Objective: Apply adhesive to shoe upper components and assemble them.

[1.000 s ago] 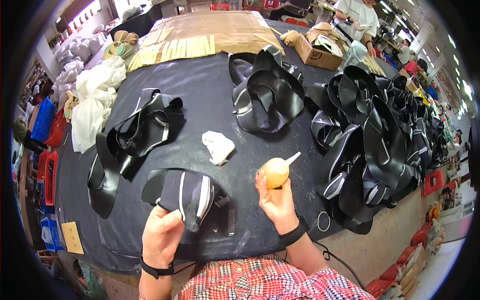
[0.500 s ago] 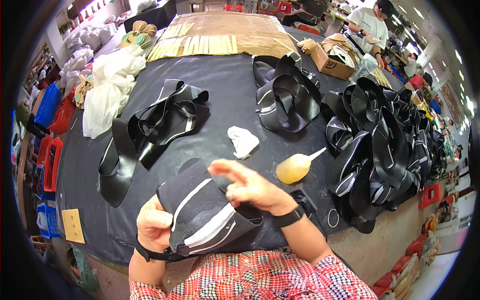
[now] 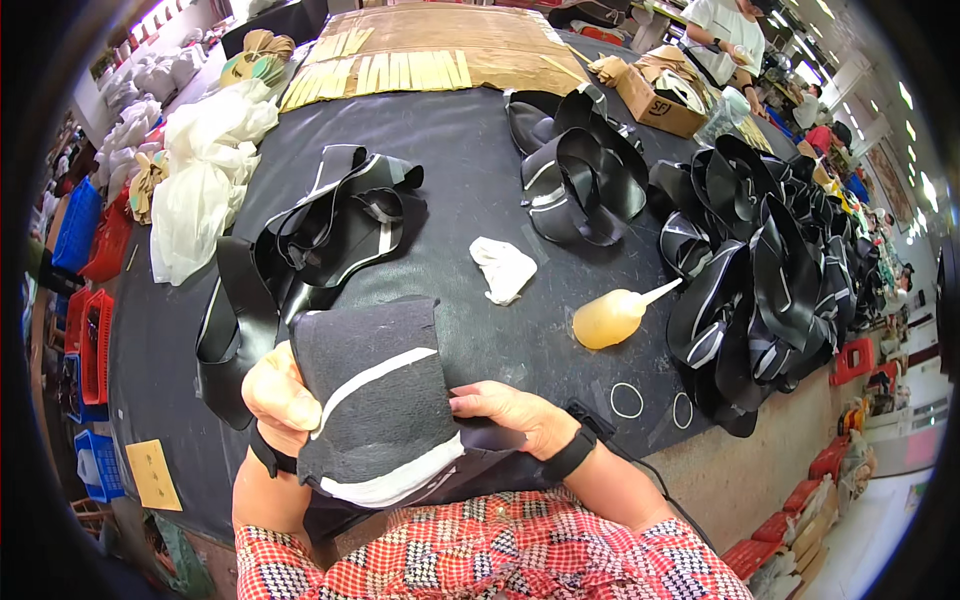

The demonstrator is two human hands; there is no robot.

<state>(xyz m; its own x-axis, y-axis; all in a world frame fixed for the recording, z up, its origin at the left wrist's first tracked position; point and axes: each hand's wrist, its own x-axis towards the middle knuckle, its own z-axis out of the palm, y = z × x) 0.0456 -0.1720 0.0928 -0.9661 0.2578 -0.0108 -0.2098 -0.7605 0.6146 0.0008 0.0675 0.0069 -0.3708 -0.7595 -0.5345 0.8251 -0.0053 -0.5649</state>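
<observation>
A curved black leather piece point(image 3: 375, 405), fuzzy on the side facing me and marked with white strips, is held up over the near edge of the table. My left hand point(image 3: 280, 395) pinches its left edge, thumb in front. At the right edge, my right hand point(image 3: 515, 415) grips the same piece; its thumb shows and most fingers are hidden. Beyond lie a crumpled white cloth point(image 3: 503, 268) and a yellowish squeeze bottle point(image 3: 608, 318) with its spout pointing right. Two thin white rings point(image 3: 627, 385) lie near my right wrist.
Black leather loops with white edges lie at the left point(image 3: 335, 225), at the far middle point(image 3: 580, 185) and in a big heap point(image 3: 760, 280) on the right. Cardboard point(image 3: 500, 45) with pale strips, a carton point(image 3: 660, 108) and white plastic bags point(image 3: 205, 180) line the far side. Another person point(image 3: 725, 40) stands far right.
My right hand has come down from above the leather piece and now grips its right edge. The piece has turned more upright and shifted left. A second ring has come into view.
</observation>
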